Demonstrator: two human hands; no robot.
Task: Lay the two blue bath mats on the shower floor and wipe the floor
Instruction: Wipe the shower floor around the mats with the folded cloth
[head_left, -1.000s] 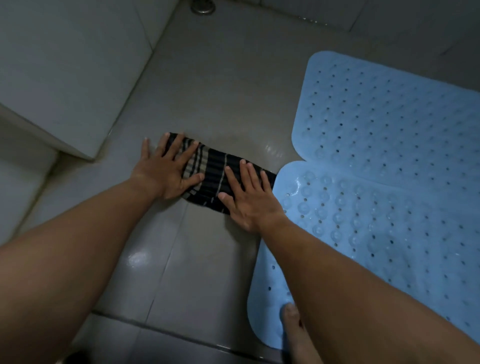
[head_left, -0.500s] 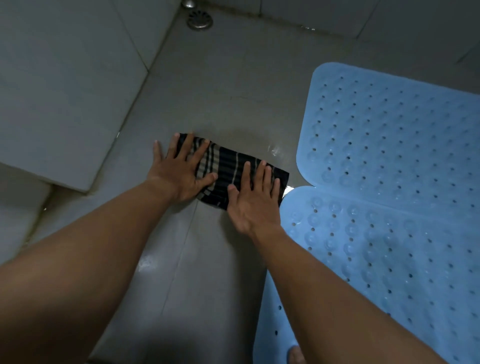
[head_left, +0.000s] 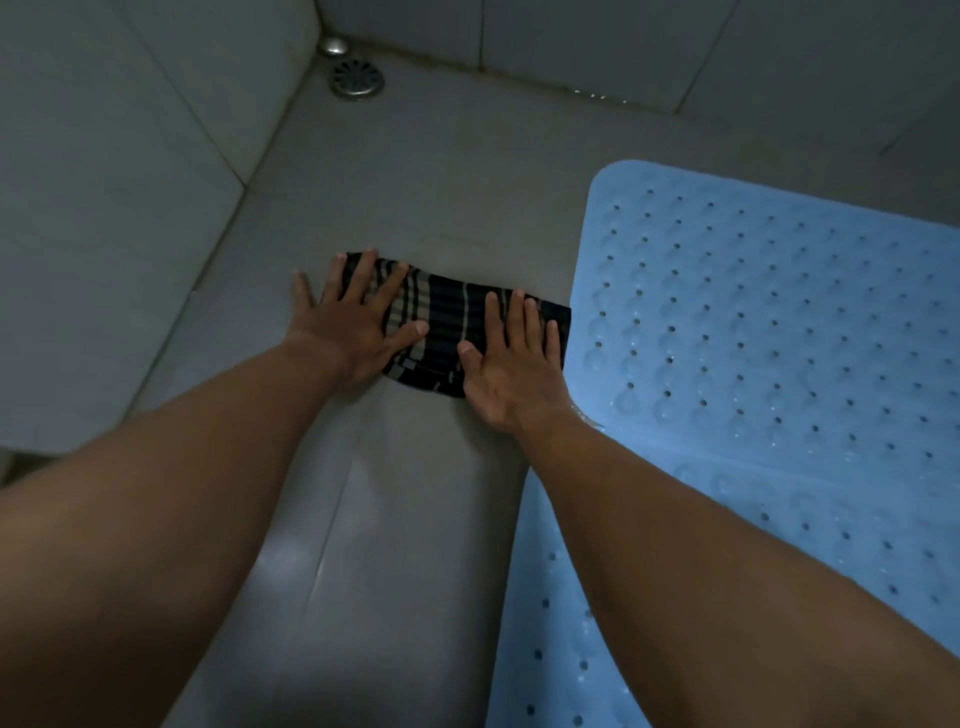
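Note:
A dark striped cloth (head_left: 447, 332) lies folded on the grey shower floor (head_left: 415, 519). My left hand (head_left: 353, 327) presses flat on its left end, fingers spread. On its right end my right hand (head_left: 511, 374) presses flat, right beside the mats. Two light blue perforated bath mats lie on the floor at the right: the far mat (head_left: 753, 322) and the near mat (head_left: 810, 509), whose far edge overlaps the far mat's near edge. My right forearm covers part of the near mat.
A round metal drain (head_left: 356, 78) sits in the far corner of the floor, with a small metal cap behind it. Grey tiled walls (head_left: 104, 208) rise at the left and along the back. Wet sheen shows on the floor tiles near me.
Both hands have pushed the cloth forward over the floor, away from me and toward the drain corner. The view has tilted up, so the drain and back wall show more.

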